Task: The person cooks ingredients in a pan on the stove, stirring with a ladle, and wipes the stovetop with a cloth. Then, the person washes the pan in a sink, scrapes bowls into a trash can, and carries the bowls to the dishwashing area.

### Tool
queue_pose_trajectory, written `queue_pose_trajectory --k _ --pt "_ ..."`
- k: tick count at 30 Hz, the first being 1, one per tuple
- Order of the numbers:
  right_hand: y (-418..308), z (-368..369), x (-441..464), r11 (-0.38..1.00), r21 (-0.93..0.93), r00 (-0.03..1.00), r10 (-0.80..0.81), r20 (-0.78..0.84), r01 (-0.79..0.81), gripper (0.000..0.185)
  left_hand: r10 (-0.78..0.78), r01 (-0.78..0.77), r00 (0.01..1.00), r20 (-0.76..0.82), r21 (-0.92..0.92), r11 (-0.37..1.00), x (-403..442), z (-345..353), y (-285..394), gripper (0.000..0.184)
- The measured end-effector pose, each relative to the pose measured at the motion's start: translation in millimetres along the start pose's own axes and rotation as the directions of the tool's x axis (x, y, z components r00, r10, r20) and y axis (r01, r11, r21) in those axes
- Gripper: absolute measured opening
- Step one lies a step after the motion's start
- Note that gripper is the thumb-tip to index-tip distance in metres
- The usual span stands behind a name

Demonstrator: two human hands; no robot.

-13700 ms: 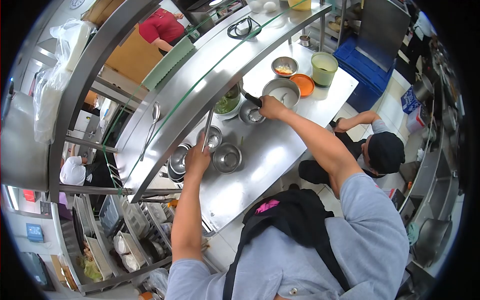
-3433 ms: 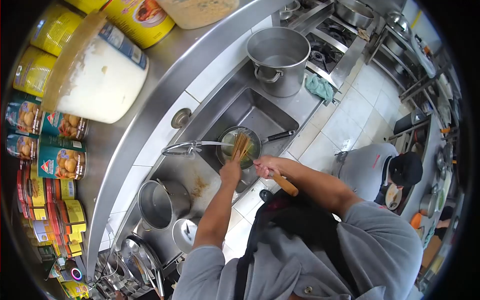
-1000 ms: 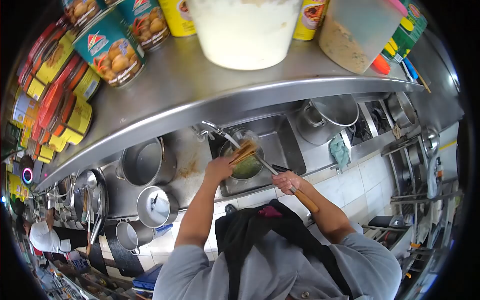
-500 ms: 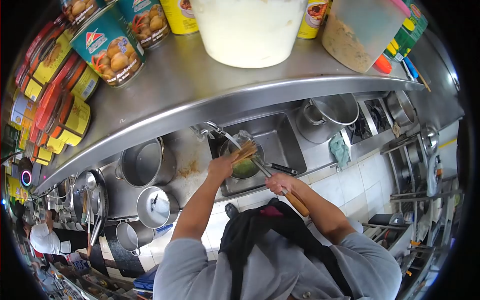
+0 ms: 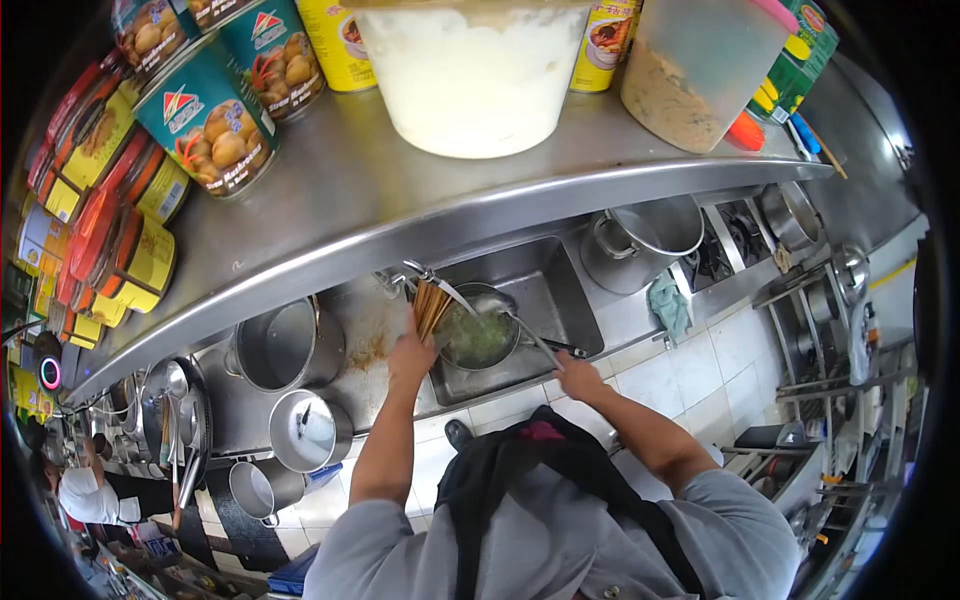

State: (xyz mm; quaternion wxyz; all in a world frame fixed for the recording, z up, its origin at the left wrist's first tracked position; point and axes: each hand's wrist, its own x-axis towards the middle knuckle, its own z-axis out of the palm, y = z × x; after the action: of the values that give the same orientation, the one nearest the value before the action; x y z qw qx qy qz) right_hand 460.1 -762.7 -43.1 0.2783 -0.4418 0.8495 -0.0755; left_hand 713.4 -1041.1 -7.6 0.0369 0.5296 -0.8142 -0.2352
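My left hand (image 5: 411, 357) is closed round a bamboo wok brush (image 5: 430, 308), its bristles pointing up at the left side of the sink (image 5: 560, 270). My right hand (image 5: 578, 379) grips a long-handled metal ladle (image 5: 538, 340); its head is at the far rim of a pan, blurred by the water. That round pan (image 5: 520, 345) sits in the sink holding murky greenish water, and its black handle (image 5: 568, 350) points right. From the faucet (image 5: 425, 272) a stream of water runs into the pan.
A steel shelf (image 5: 330, 215) crosses above the sink, bearing cans (image 5: 210, 125) and a white tub (image 5: 465, 90). A large pot (image 5: 640, 250) stands right of the sink, another pot (image 5: 290, 345) left. A green cloth (image 5: 668, 308) hangs at the counter edge. Another person (image 5: 95, 495) is far left.
My left hand and the brush have moved left from over the pan to its left side. My right hand has shifted slightly right. More of the pan's water now shows.
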Motion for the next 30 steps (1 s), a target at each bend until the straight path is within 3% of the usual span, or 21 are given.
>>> queue_pose_trajectory --k 1,3,4,6,7,8,9,11,13,15,18,19,21,23,24,27,29,30 --pt "9.7 -5.1 9.1 1.000 0.001 1.000 0.002 -0.004 -0.002 0.043 0.004 -0.004 1.000 -0.001 0.000 1.000 -3.2 1.9 -0.4 0.066" --pt "32.4 -8.1 7.6 0.995 0.082 0.994 -0.058 -0.091 0.065 0.044 0.151 -0.165 0.985 -0.080 -0.230 0.959 -23.4 12.7 -3.4 0.066" --pt "31.2 -10.5 10.4 0.986 0.125 0.988 -0.093 -0.120 0.108 0.040 0.144 -0.159 0.986 -0.082 -0.233 0.959 -30.6 22.7 4.6 0.066" --pt "19.6 -13.6 18.9 0.963 0.188 0.976 -0.167 -0.137 0.191 0.037 0.296 -0.292 0.955 -0.008 -0.191 0.937 -41.7 47.5 28.9 0.066" --pt "14.0 -14.1 22.0 0.930 0.254 0.960 -0.231 -0.157 0.266 0.036 0.285 -0.283 0.958 -0.015 -0.195 0.939 -39.8 63.7 24.3 0.066" --pt "8.6 -14.9 25.4 0.930 0.245 0.958 -0.243 -0.151 0.274 0.036 0.147 -0.151 0.988 -0.038 -0.237 0.960 -32.8 88.2 16.2 0.065" --pt "3.0 -15.2 29.3 0.947 0.233 0.974 -0.203 -0.104 0.222 0.036 0.012 -0.026 0.998 -0.054 -0.278 0.960 -23.8 104.6 9.7 0.063" --pt "4.2 -7.5 24.5 0.963 0.219 0.988 -0.148 -0.047 0.155 0.040 -0.002 -0.019 0.998 -0.065 -0.318 0.948 -31.5 110.3 7.0 0.061" --pt "5.6 1.1 37.9 0.963 0.174 0.979 -0.198 -0.057 0.205 0.048 0.193 -0.192 0.981 0.004 -0.060 0.980 -47.7 86.4 27.5 0.058" --pt "-5.5 -0.4 30.8 0.952 0.170 0.967 -0.245 -0.072 0.254 0.054 0.207 -0.204 0.978 0.037 -0.076 0.976 -43.8 80.6 29.6 0.054" --pt "-13.9 -1.8 22.5 0.955 0.235 0.980 -0.194 0.035 0.181 0.053 -0.032 -0.012 0.994 -0.102 -0.410 0.912 -8.9 87.2 12.9 0.046" --pt "-12.6 -5.1 16.6 0.956 0.245 0.986 -0.168 0.019 0.158 0.054 -0.034 -0.015 0.993 -0.110 -0.415 0.910 -11.4 88.3 12.3 0.046" --pt "-12.0 -18.1 14.8 0.958 0.253 0.990 -0.141 -0.001 0.137 0.054 0.132 -0.129 0.991 -0.011 -0.307 0.943 -31.0 73.9 21.4 0.047" --pt "-16.4 -22.3 9.1 0.935 0.350 0.989 0.010 0.145 -0.061 0.055 0.118 -0.129 0.992 -0.052 -0.333 0.934 -22.2 97.7 11.7 0.046" --pt "-14.3 -19.6 6.8 0.934 0.351 0.989 0.012 0.148 -0.064 0.055 0.094 -0.122 0.991 -0.095 -0.360 0.925 -16.7 116.0 2.3 0.046" --pt "7.2 -3.8 7.2 0.928 0.367 0.996 -0.078 0.038 0.058 0.053 0.066 -0.114 0.990 -0.122 -0.437 0.892 -23.5 114.5 -8.8 0.046" --pt "25.4 3.4 14.2 0.919 0.293 0.953 -0.202 -0.226 0.264 0.050 0.056 -0.101 0.993 -0.101 -0.537 0.838 -30.6 92.5 -2.6 0.049" --pt "29.1 -0.8 14.3 0.919 0.296 0.954 -0.193 -0.231 0.258 0.050 0.060 -0.109 0.992 -0.111 -0.510 0.853 -45.6 76.5 8.5 0.047"
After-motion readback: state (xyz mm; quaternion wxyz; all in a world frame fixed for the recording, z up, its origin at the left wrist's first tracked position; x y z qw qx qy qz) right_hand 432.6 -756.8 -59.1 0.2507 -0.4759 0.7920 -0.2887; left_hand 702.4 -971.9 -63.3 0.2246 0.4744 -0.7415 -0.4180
